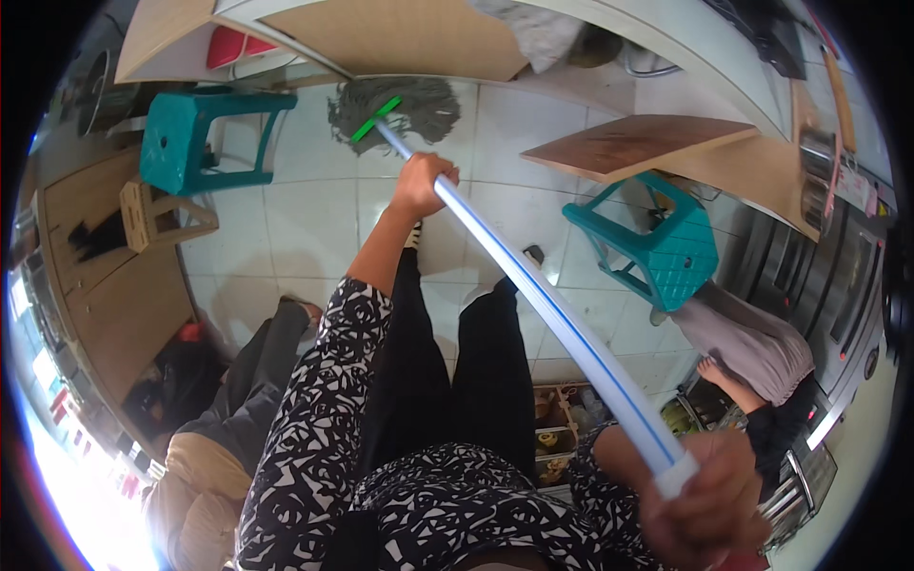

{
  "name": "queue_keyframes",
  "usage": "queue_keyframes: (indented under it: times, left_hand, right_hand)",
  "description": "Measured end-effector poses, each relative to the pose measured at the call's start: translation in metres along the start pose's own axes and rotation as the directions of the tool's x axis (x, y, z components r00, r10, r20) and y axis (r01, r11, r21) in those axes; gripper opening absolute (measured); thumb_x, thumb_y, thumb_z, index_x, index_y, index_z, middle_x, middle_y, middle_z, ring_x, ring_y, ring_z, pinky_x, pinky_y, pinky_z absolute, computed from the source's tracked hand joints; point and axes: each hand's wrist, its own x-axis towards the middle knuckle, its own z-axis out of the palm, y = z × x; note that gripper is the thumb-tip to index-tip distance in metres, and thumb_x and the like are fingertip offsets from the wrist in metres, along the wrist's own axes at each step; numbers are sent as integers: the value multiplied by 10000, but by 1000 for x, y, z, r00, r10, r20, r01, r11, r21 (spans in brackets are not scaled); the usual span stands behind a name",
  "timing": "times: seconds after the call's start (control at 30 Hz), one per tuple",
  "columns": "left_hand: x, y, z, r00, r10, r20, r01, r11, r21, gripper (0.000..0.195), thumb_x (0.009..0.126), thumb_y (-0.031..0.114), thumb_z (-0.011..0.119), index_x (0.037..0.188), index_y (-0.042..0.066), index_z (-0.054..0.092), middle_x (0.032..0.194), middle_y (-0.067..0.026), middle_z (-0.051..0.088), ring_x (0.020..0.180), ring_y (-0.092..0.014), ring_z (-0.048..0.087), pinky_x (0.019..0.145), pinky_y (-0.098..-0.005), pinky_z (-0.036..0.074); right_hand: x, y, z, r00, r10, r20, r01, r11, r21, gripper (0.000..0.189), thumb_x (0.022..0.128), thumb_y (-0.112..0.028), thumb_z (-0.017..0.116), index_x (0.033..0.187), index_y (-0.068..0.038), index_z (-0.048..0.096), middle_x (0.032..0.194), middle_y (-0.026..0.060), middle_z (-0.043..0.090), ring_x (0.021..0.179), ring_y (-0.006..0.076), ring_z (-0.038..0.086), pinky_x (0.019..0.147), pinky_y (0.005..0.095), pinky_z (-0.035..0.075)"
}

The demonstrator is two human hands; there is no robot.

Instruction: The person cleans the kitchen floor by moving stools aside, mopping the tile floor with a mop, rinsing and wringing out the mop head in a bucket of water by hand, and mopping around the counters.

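Observation:
A mop's white pole with a blue stripe [550,300] slants from the lower right up to the floor ahead of me. My left hand [423,184] grips it low, not far above the head. Up at the capped top end, my right hand [703,499] is closed round the pole and slightly blurred. The grey string mop head [432,107] lies spread on the white tiled floor [314,214], close to the base of a wooden cabinet. A bright green clamp [376,119] joins the strings to the pole.
Teal plastic stools [171,143] [682,250] stand or lie at left and right, with a beige stool [143,214] by the left cabinet. A wooden board [635,146] juts out at right. One person [207,457] is at lower left, another [750,342] at right.

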Motion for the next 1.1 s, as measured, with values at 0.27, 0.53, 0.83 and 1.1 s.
queue_keyframes:
  times: [0.27, 0.53, 0.83, 1.1]
  left_hand:
    - [-14, 25, 21, 954, -294, -58, 300, 940, 161, 77, 641, 134, 647, 666, 65, 670, 704, -192, 627, 728, -375, 615, 672, -428, 496]
    - [-21, -41, -58, 725, -417, -548, 446, 891, -88, 354, 761, 282, 701, 638, -15, 551, 568, -151, 527, 561, -246, 569, 556, -407, 439]
    - [-111, -85, -140, 819, -370, -439, 303, 928, -218, 434, 877, 144, 580, 528, 59, 337, 508, 12, 362, 517, -83, 313, 492, -272, 269]
    - [-114, -86, -168, 772, -503, -389, 347, 846, -405, 409, 868, 145, 575, 523, 55, 375, 528, -2, 421, 531, -81, 360, 507, -254, 289]
  right_hand:
    - [-37, 14, -180, 770, 631, -96, -619, 702, -352, 812, 859, -638, 460, 1377, -43, 272, 1283, 174, 454, 1200, 367, 450, 979, 459, 378]
    - [-145, 221, -271, 16, 766, -643, -949, 214, 231, 802, 912, -637, 314, 1497, -164, 35, 1547, 66, 137, 1416, 262, 135, 1112, 477, 114]
    - [-56, 383, -214, 232, 636, -736, -801, 555, 226, 777, 943, -579, 313, 1493, -104, 39, 1557, 51, 89, 1420, 192, 115, 1138, 367, 95]
    - [-15, 391, -222, 411, 786, -461, -751, 579, 317, 1059, 721, -822, 283, 1494, -118, 114, 1567, 55, 3, 1435, 183, 2, 1100, 470, -124]
